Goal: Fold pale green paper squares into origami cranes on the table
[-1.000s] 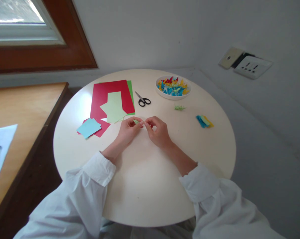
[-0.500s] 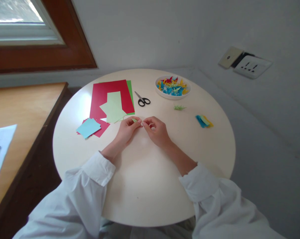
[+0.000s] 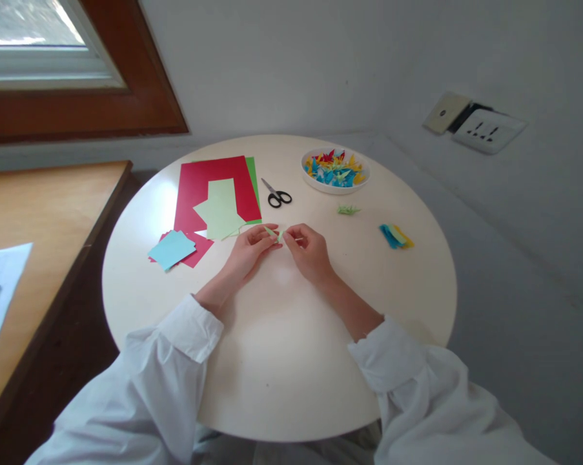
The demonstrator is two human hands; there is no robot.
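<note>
A small light green origami piece (image 3: 271, 231) is between my fingertips above the middle of the table, its pointed ends sticking up in a V. My left hand (image 3: 250, 250) pinches it from the left, thumb against the fingers. On the other side, my right hand (image 3: 312, 250) grips its right end between thumb and fingertips. Fingers hide much of the piece. Beyond my hands lie black-handled scissors (image 3: 278, 197). Light green paper (image 3: 222, 210) with cut edges rests on a red sheet (image 3: 194, 177) near my left hand.
A white oval dish (image 3: 337, 190) holds many coloured folded paper cranes at the back. Small green folded pieces (image 3: 348, 210) and blue and yellow ones (image 3: 396, 236) lie to the right. Pale blue paper squares (image 3: 172, 249) are stacked at left. A wooden desk (image 3: 53, 194) stands beside the round table (image 3: 291, 368).
The green origami piece has turned up and shows more, with two points spread apart. My right hand has shifted slightly to the right and its grip has changed.
</note>
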